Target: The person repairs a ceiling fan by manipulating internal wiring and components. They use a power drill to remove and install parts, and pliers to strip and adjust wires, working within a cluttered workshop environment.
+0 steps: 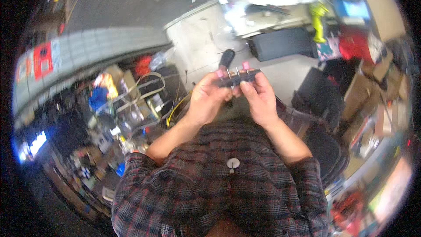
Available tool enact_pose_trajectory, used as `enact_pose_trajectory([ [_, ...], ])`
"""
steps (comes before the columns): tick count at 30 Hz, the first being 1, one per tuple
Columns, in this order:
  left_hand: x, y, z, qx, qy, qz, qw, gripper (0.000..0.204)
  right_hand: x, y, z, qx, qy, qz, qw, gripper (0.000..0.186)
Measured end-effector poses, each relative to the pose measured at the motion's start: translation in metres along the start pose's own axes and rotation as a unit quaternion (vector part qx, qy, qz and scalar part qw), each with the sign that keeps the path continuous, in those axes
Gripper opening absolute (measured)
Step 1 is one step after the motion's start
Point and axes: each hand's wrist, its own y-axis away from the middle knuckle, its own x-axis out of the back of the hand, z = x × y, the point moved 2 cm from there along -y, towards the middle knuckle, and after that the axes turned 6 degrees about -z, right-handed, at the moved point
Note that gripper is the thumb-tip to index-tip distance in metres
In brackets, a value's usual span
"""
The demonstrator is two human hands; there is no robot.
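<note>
In front of my chest, both hands hold a dark, narrow bar-shaped piece (237, 79) between them. Thin metal posts and two pink knob-like parts (246, 65) stick up along its far side. The left end is gripped by my left hand (205, 98), its fingers curled under. My right hand (262, 98) pinches the other end, thumb lying on the near face. Motion blur hides the finer details of the piece, so its exact kind does not show. Beyond it, a dark shoe (227, 57) is on the pale floor.
A bench heaped with tools and small parts (127, 123) runs along my left. A black chair (322, 151) stands at the right, near cardboard boxes (366, 85). Ahead are a dark grey box (283, 44), a yellow-green tool-like object (319, 22) and a red bag (354, 46).
</note>
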Motion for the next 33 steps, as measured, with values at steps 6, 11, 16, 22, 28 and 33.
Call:
enact_pose_trajectory([
  [6,0.050,0.110,-0.006,-0.113,0.152,0.145,0.971,0.029,-0.050,0.013,0.057,-0.155,0.117,-0.206,0.959,0.040],
  [11,0.110,0.227,-0.057,-0.221,0.172,0.232,0.932,0.022,-0.081,0.028,0.116,-0.269,0.297,-0.377,0.835,0.035],
  [16,0.131,0.337,-0.111,-0.161,0.146,0.445,0.869,0.021,-0.119,0.045,0.191,-0.293,0.422,-0.457,0.726,0.022],
  [22,0.139,0.420,-0.161,-0.149,0.165,0.521,0.824,0.030,-0.216,0.086,0.265,-0.132,0.557,-0.586,0.574,0.019],
  [28,0.147,0.460,-0.207,-0.135,0.069,0.613,0.776,0.036,-0.259,0.136,0.351,0.030,0.586,-0.679,0.442,0.014],
  [33,0.146,0.468,-0.226,-0.159,0.185,0.619,0.747,0.028,-0.267,0.167,0.396,0.065,0.647,-0.677,0.344,0.017],
])
